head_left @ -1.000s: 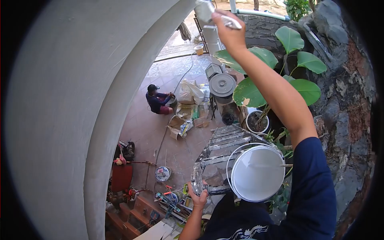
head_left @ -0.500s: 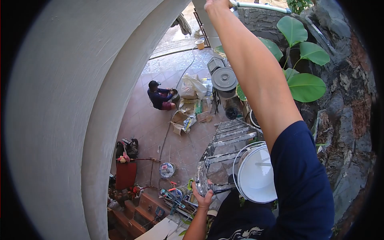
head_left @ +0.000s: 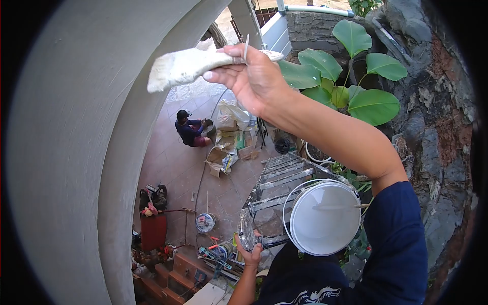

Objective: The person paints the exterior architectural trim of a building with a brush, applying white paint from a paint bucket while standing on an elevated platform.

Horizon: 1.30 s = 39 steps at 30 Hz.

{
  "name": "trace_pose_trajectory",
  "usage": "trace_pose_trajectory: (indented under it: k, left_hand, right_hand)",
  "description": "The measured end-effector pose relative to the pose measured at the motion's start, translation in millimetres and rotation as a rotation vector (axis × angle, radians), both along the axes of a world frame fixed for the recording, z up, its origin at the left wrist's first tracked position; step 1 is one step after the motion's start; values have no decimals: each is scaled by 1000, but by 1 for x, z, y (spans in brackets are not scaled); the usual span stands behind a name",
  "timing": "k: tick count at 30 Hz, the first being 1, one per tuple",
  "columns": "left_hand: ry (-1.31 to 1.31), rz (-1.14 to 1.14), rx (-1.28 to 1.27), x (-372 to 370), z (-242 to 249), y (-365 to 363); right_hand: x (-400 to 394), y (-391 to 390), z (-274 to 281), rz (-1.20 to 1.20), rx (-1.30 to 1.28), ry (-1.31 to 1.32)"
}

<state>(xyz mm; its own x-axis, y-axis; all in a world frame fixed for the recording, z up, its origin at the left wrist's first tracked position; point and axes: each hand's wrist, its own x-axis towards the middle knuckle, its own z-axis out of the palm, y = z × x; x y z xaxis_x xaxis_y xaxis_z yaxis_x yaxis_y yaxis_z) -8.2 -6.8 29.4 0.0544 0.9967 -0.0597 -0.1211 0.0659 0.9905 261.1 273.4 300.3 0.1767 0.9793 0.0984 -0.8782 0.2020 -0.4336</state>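
My right hand (head_left: 256,76) is raised and closed around the handle of a wide paintbrush (head_left: 185,68) coated in white. Its bristles point left, close in front of the pale curved wall (head_left: 122,132). My left hand (head_left: 249,254), low in the view, grips the top end of a paint-spattered ladder (head_left: 285,173). Beside the ladder top, below my right forearm, is a bucket (head_left: 293,232) with a wire handle. It holds white paint (head_left: 325,231), and a thin stick (head_left: 340,206) lies across its opening.
A person (head_left: 189,129) crouches on the tiled floor far below, hands at a container. Torn bags (head_left: 221,158) lie near them. A small bucket (head_left: 205,222) and tools (head_left: 218,254) are at lower left. Leafy plants (head_left: 375,107) and a rough rock-like wall (head_left: 437,152) stand to the right.
My right hand has come down and left from the top edge, bringing the paintbrush into view. The view has shifted slightly. My left hand keeps its hold on the ladder.
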Motion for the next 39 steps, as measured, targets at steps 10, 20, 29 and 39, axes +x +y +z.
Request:
trace_pose_trajectory:
  k: [10,20,29,39]
  left_hand:
    - [15,-11,65,-3,-7,3]
    - [28,2,41,-4,-7,1]
    - [6,-27,-46,-4,1,1]
    - [6,11,-58,-9,-15,-3]
  right_hand:
    - [124,180,-30,-979,82,-396]
    - [36,104,4,-913,250,-955]
    - [-15,-45,-13,-772,754,-1154]
    - [91,160,-29,-756,168,-502]
